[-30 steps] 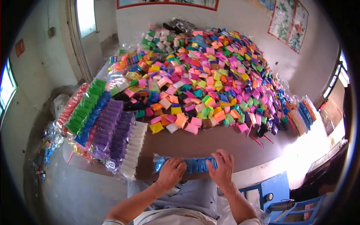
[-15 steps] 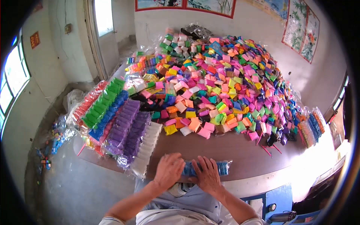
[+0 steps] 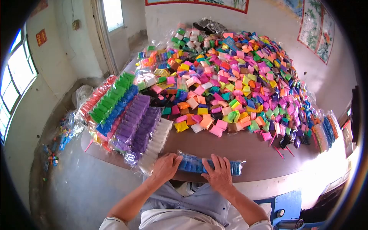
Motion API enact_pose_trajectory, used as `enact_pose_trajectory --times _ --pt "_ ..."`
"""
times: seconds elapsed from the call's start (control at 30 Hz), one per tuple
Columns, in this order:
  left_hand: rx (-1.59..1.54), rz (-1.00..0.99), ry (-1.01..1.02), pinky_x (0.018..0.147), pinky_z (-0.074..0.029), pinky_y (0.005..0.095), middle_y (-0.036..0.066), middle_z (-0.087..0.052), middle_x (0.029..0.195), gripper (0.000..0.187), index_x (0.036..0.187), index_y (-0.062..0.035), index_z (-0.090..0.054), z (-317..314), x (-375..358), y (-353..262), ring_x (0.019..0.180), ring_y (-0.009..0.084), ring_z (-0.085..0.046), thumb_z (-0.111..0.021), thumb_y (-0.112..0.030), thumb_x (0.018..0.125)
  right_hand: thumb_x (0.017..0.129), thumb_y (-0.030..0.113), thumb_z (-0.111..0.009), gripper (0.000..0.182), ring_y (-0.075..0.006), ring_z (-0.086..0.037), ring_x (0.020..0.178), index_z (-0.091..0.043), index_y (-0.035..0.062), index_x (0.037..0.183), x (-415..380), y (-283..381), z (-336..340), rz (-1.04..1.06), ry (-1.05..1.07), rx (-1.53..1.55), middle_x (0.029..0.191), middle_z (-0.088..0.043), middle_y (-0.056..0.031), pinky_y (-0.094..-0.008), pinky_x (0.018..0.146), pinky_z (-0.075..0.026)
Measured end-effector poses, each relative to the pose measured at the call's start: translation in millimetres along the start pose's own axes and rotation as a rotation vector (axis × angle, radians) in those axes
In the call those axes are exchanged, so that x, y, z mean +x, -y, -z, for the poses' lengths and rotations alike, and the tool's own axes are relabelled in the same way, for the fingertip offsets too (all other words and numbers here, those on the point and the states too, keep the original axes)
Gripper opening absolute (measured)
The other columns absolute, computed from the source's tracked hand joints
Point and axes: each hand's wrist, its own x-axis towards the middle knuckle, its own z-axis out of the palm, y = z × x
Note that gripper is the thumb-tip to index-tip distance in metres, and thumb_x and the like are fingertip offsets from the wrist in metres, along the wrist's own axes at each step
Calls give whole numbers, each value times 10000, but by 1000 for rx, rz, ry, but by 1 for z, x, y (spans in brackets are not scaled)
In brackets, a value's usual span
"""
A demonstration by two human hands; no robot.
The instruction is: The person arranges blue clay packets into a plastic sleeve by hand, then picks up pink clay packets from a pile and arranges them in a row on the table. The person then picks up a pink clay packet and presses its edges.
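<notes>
A long clear plastic bag of blue packets [image 3: 188, 164] lies across the near edge of the table before me. My left hand [image 3: 166, 167] is at the bag's left end, fingers bent and closed on the plastic. Over its right half, my right hand [image 3: 219, 171] grips the bag, fingers across the top and thumb on the near side. Just left of my left hand are more filled bags in a row: a white bag [image 3: 156, 145], purple bags [image 3: 132, 115], a blue bag [image 3: 117, 111] and a green bag [image 3: 113, 97].
A large heap of small colourful packets [image 3: 230, 88] covers the back of the brown table [image 3: 260, 165]. More filled bags [image 3: 326, 130] stand at the table's right end. A blue stool-like object [image 3: 287, 207] is at lower right. Loose packets [image 3: 51, 159] lie on the floor at left.
The left hand has shifted from over the bag to its left end, showing more of the blue packets. The right hand stays on the bag. The whole view has shifted slightly.
</notes>
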Motion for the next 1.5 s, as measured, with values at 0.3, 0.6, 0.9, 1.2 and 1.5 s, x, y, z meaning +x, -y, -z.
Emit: enact_pose_trajectory --times 0.3,0.6,0.9,1.2,1.5 --pt "-243 27 81 707 -522 467 203 -691 844 394 932 -4 -662 -44 27 0 804 396 -675 -627 -395 961 874 411 -688 600 -369 -466 1275 -529 182 1405 -5 -35 3 -23 -17 -35 1390 -480 -202 -556 1100 -321" --pt "-321 173 186 729 -525 465 224 -699 856 337 859 19 -671 -47 48 -11 838 401 -685 -628 -303 951 875 409 -684 579 -370 -469 1277 -549 186 1393 -2 -56 1 -19 -40 -41 1397 -481 -195 -552 1106 -325" --pt "-583 304 185 508 -467 309 59 -612 697 475 848 12 -628 -58 57 14 524 135 -595 -466 -385 1051 873 366 -683 579 -345 -465 1282 -543 192 1408 -1 -65 -5 -21 -55 -31 1391 -487 -177 -514 1117 -320" --pt "-723 276 358 536 -411 231 35 -636 847 649 932 -27 -662 -46 56 4 673 95 -561 -526 -662 949 857 348 -714 590 -342 -475 1270 -543 200 1403 -2 -66 -8 -12 -75 -46 1374 -497 -171 -506 1120 -315" --pt "-621 247 201 560 -444 275 -5 -558 675 514 819 16 -646 -48 63 -9 632 74 -505 -642 -476 964 852 353 -725 605 -330 -476 1261 -539 204 1409 -2 -67 -9 -22 -52 -38 1372 -493 -160 -507 1117 -317"
